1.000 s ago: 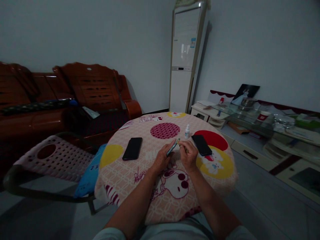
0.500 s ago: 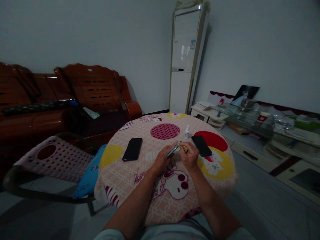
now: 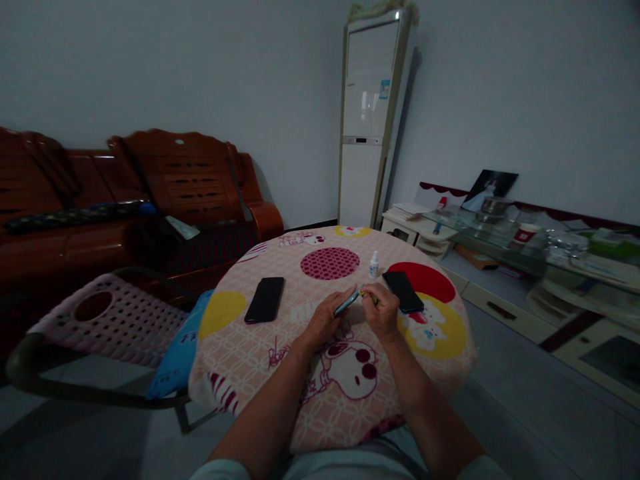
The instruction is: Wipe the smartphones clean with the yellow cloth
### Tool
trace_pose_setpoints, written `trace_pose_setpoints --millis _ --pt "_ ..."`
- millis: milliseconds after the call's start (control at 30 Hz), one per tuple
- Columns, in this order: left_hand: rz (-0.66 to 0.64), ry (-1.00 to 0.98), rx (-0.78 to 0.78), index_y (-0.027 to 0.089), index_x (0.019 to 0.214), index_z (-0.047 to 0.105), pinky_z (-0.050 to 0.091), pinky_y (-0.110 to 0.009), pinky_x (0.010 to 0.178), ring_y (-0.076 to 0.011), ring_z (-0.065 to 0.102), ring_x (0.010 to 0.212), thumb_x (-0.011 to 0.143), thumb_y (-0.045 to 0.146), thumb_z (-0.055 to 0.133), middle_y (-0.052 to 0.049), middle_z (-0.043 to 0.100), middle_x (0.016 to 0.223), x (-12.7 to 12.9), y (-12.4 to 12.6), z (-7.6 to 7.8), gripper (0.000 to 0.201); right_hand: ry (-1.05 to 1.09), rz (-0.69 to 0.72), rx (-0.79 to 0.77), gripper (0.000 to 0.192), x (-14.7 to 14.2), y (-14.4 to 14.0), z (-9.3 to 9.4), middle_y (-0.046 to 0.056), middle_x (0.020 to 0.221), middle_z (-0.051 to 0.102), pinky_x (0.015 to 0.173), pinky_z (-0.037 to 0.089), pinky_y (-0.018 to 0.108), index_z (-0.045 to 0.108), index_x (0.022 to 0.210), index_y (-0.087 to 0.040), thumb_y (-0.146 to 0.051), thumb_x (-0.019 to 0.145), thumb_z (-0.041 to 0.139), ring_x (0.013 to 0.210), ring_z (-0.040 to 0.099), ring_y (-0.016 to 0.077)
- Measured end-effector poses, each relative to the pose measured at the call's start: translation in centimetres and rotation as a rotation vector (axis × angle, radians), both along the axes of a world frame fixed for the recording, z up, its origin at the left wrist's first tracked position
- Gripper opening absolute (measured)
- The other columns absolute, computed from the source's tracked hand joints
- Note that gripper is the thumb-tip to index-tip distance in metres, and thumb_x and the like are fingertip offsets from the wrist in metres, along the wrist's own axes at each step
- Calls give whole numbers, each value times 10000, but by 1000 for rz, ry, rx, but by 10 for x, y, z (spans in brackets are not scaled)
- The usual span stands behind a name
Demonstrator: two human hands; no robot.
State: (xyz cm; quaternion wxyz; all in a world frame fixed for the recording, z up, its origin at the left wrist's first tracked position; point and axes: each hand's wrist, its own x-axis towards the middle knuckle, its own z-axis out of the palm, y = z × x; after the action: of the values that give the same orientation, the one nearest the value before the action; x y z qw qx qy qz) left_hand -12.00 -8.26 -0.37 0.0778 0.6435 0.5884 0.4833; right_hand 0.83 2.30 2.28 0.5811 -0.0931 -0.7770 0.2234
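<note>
At the frame's centre, the left hand (image 3: 324,321) is gripping a slim phone (image 3: 347,303) edge-on, its long axis rising toward upper right. The right hand (image 3: 384,312) is pinching what may be a yellowish cloth (image 3: 371,297) against the phone's upper end.

On the table (image 3: 280,373), one phone (image 3: 265,299) lies left of the hands, another (image 3: 403,291) right, perhaps touching.

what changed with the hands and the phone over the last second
The left hand has tipped the phone it holds lower and flatter, its far end dropping toward the right hand. The right hand keeps a small yellowish item pinched at that end. The black phone on the left, the second black phone and the small white bottle lie where they were on the table.
</note>
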Motion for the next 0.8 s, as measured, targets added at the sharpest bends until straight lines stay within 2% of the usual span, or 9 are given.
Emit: trace_pose_setpoints --millis 267,467,800 --pt "-16 16 14 297 1444 384 417 -362 1016 -182 544 1140 851 85 479 -52 593 1218 -4 0 -3 636 -3 50 -15 189 1 -4 4 22 686 623 629 451 259 627 738 -182 -114 780 457 639 581 147" --pt "-27 2 31 320 1427 410 397 -356 1034 -181 528 1174 858 93 481 -45 578 1263 -2 1 -3 617 18 -47 40 197 -1 1 0 27 670 610 629 442 265 624 728 -175 -90 781 455 628 563 148" --pt "-16 -26 -22 292 1424 418 397 -387 1039 -187 525 1178 836 74 478 -55 579 1258 0 -1 0 630 35 -23 36 178 0 -5 -3 15 672 605 628 453 261 624 740 -186 -96 780 475 629 564 143"
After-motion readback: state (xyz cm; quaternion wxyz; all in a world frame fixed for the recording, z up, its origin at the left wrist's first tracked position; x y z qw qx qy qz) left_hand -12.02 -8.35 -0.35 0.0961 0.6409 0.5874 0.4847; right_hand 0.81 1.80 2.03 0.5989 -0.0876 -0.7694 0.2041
